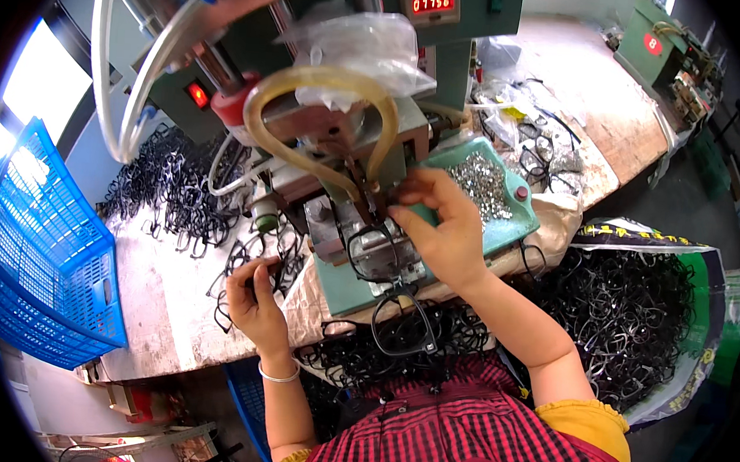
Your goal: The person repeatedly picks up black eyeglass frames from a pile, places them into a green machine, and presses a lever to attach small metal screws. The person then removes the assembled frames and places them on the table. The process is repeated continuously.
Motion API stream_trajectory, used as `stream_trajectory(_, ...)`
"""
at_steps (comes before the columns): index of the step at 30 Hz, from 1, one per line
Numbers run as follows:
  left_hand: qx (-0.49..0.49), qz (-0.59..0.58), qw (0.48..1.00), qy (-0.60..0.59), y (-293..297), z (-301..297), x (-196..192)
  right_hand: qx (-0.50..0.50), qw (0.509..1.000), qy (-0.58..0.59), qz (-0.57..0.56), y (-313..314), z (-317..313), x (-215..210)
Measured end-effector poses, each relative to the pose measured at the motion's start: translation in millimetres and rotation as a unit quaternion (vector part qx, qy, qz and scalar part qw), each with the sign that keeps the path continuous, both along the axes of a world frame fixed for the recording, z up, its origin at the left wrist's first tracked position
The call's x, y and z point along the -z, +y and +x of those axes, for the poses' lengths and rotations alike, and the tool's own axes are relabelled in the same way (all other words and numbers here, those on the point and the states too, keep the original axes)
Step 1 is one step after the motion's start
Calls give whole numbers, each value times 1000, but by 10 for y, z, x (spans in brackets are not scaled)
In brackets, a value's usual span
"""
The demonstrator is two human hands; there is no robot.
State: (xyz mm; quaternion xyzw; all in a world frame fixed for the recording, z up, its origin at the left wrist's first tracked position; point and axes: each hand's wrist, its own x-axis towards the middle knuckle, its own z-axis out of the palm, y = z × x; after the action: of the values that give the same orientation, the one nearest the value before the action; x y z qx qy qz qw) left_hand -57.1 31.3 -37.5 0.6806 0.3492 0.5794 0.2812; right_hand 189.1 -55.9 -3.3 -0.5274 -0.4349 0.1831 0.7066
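Well, from the head view, the black glasses frame (396, 285) is at the front of the green machine (341, 290), under its pointy tip. The right hand (442, 223) is up by that tip, with its thumb and finger close to each other. I can't tell if they pinch something. The left hand (255, 304) is curled just beside some loose black frames (291, 241) on the table (158, 303). I can't tell if it holds one. A green tray (521, 216) of tiny shiny bits sits near the right hand. A blue basket (47, 245) is far left.
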Motion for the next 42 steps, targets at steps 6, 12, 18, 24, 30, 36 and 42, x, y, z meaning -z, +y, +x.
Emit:
stream_trajectory(6, 97, 301, 941, 117, -410, 213, -811, -83, 991, 109, 2, -9, -72, -132)
stream_trajectory(12, 215, 430, 822, 304, -689, 518, -1141, -64, 997, 43, -3, -210, -265, -348)
stream_trajectory(18, 252, 439, 794, 335, -731, 783, -1152, 156, 901, -355, -192, -175, 626, 184)
stream_trajectory(24, 280, 449, 782, 331, -631, 774, -1120, 230, 867, -405, -178, -309, 1058, 833)
stream_trajectory(30, 297, 426, 792, 321, -627, 774, -1089, 106, 840, -516, -132, -70, 985, 652)
stream_trajectory(36, 120, 350, 900, 230, -755, 25, -765, 236, 934, -246, -106, -178, 1072, 639)
stream_trajectory(42, -278, 153, 935, 160, -396, -938, -675, 162, 966, 203, 18, -397, 1011, 792)
